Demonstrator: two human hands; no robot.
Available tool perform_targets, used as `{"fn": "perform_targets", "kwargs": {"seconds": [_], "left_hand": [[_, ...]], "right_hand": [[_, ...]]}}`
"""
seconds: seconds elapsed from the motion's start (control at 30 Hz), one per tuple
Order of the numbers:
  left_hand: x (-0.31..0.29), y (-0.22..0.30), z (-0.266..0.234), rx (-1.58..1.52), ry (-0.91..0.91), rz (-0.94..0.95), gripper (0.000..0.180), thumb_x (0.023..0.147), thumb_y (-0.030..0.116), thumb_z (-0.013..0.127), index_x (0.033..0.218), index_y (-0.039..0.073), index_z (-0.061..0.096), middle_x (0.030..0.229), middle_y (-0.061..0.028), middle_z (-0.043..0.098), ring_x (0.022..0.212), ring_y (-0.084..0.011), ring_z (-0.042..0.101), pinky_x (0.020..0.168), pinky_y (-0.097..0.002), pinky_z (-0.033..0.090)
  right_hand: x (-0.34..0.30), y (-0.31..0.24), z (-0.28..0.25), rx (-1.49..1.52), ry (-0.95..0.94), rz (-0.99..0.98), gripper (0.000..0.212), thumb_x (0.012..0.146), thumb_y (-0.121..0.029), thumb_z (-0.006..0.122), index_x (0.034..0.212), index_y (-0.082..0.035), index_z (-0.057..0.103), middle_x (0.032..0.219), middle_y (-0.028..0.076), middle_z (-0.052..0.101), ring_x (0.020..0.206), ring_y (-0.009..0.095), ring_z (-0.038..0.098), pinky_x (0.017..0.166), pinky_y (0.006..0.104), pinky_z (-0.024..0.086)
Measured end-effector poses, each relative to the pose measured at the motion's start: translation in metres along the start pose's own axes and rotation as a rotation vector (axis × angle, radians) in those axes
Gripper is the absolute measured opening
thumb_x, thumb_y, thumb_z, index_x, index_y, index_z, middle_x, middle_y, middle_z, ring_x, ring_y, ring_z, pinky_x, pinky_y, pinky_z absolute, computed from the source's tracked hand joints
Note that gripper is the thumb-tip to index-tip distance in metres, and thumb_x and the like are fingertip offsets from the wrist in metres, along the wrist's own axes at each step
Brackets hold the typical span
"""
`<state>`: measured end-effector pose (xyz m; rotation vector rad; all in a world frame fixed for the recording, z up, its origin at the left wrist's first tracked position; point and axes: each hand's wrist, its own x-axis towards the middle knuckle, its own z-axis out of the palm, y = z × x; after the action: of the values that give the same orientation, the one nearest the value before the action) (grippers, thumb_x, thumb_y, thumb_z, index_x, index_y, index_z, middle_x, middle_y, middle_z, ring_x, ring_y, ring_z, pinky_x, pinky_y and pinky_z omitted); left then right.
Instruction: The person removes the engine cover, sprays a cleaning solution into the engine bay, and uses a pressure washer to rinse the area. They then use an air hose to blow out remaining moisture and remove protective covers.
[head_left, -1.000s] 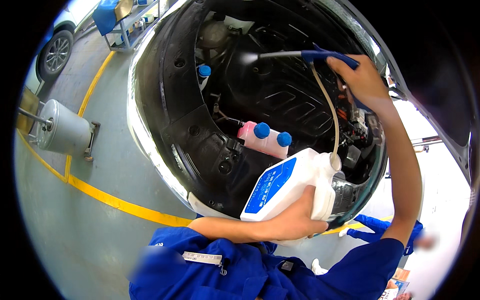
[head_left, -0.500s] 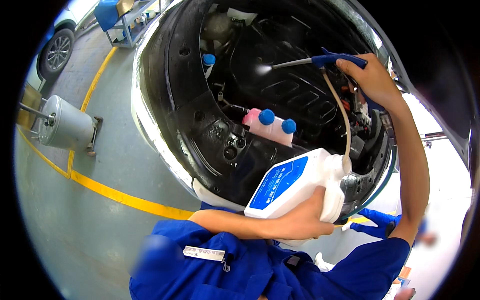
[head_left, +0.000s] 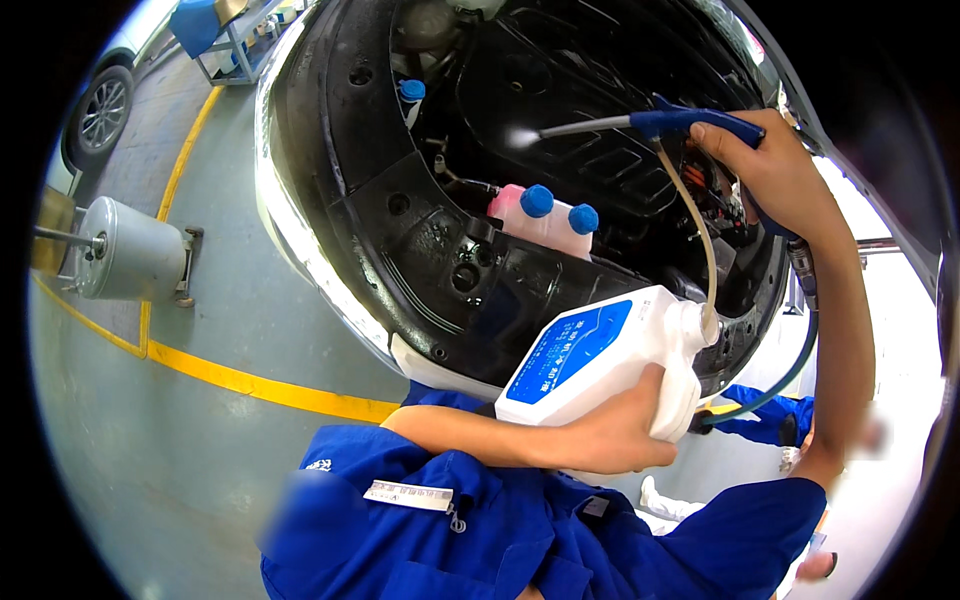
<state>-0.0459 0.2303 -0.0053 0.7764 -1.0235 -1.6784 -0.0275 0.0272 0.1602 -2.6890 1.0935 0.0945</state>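
Observation:
My left hand [head_left: 622,430] is closed round the handle of a white plastic jug [head_left: 655,345] with a blue label, tilted over the front of a car's engine bay. In my right hand [head_left: 775,165] is a blue spray gun [head_left: 660,123], its thin grey nozzle pointing left with white mist at the tip. From the gun a pale suction tube [head_left: 697,215] runs down into the jug's open mouth. Below the mist sits a pinkish reservoir [head_left: 520,222] with two blue caps. The black engine cover [head_left: 600,185] lies behind it, wet-looking and shiny.
A green air hose [head_left: 790,375] hangs from the gun beside my right forearm. Another blue cap [head_left: 411,90] is at the bay's left. On the floor stand a grey cylinder tank [head_left: 135,250] and, farther off, a cart [head_left: 235,55]. Someone in blue [head_left: 765,410] is at the right.
The jug and my left hand have shifted slightly right. My right hand with the spray gun has also moved a little right; mist still shows at the nozzle.

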Motion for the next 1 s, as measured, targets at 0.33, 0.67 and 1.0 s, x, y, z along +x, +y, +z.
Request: {"fn": "perform_targets", "kwargs": {"seconds": [0.33,0.67,1.0], "left_hand": [[-0.002,-0.009,0.0,0.067,0.01,0.016,0.076,0.073,0.015,0.065,0.127,-0.015,0.021,0.089,-0.0316,0.058,0.067,-0.0324,0.065,0.061,-0.0378,0.053],[0.008,0.006,0.004,0.152,-0.308,-0.174,0.083,0.072,0.02,0.065,0.13,-0.018,0.02,0.094,-0.0344,0.057,0.082,-0.0382,0.064,0.074,-0.0392,0.051],[0.015,-0.018,0.013,0.235,-0.244,-0.077,0.084,0.072,0.023,0.065,0.13,-0.018,0.02,0.097,-0.0364,0.056,0.091,-0.0411,0.062,0.082,-0.0402,0.049]], "right_hand": [[-0.011,-0.007,0.01,0.061,-0.063,0.061,0.037,0.091,-0.036,0.058,0.09,0.001,0.067,0.055,0.003,0.055,0.038,0.011,0.052,0.04,0.0211,0.041],[-0.069,0.071,-0.003,-0.113,-0.035,0.462,0.041,0.089,-0.04,0.06,0.087,0.001,0.063,0.055,0.004,0.055,0.037,0.012,0.051,0.04,0.0239,0.04],[-0.066,0.084,0.013,0.192,0.178,0.275,0.043,0.089,-0.044,0.059,0.08,-0.002,0.063,0.058,0.005,0.058,0.038,0.012,0.051,0.04,0.0211,0.039]]}}
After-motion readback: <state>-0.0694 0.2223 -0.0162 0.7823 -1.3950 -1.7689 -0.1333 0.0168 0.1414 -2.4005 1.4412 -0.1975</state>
